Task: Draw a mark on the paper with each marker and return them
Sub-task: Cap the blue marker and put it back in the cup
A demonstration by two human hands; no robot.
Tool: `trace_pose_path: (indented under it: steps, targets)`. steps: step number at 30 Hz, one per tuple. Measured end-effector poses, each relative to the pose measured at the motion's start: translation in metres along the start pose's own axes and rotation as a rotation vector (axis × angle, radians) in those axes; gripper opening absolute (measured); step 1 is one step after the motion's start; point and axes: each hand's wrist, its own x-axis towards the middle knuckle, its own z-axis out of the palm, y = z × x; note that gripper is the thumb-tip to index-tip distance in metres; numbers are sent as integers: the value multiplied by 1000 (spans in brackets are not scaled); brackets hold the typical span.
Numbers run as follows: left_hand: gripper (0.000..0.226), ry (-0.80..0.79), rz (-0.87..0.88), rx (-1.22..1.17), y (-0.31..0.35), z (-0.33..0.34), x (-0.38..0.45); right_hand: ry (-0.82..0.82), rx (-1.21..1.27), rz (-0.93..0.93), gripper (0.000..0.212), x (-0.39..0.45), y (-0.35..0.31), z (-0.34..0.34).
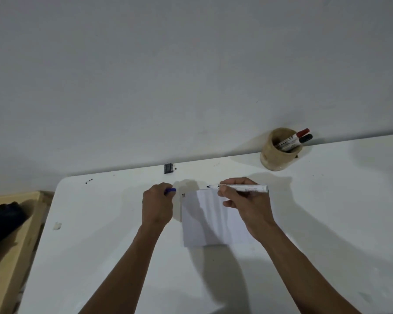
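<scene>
right hand [241, 200]: pinching the uncapped marker [241, 188] mid-barrel, thumb and fingers closed round it, barrel lying roughly level, dark tip pointing left just over the far edge of the paper [210, 219]
left hand [157, 203]: curled tight round a blue cap [171, 190], only the cap's end poking out on the right; hovering or resting just left of the paper, cannot tell which
paper: small white sheet lying on the white table [100, 257] between the hands, short dark marks [183, 195] sitting at its far-left corner
holder: tan cup [279, 152] standing far right against the wall, holding a red-capped marker [294, 138] and a black-capped marker [296, 142], both leaning right
marker handling: looking light, rigid, smooth plastic; mid-barrel pinch is giving control, gripping nearer the tip would be steadying the stroke
paper handling: thin, light, nothing pinning it, likely sliding under tip drag; left hand would be better pressing on its left edge
cap: small and slick, easy to be dropping
step: judging the blue marker's stroke is pending, tip not clearly touching
</scene>
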Motion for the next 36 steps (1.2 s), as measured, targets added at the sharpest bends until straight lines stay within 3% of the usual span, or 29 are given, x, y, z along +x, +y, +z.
trace_pose_path:
  steps: [8, 12, 22, 33, 36]
  targets:
    - [9, -44, 88, -552, 39, -15, -54, 29, -115, -204, 19, -26, -29, 19]
    - [9, -64, 162, -711, 50, -23, -81, 59, -192, -269, 22, -49, -39, 21]
    - [16, -104, 362, -600, 37, -42, -137, 87, -347, -342, 17, -114, -27, 23]
    - [10, -243, 426, -537, 28, -55, -193, 37, -220, -253, 20, -184, -10, -1]
    - [10, -296, 421, -562, 35, -57, -200, 73, 0, -150, 48, -191, -10, -14]
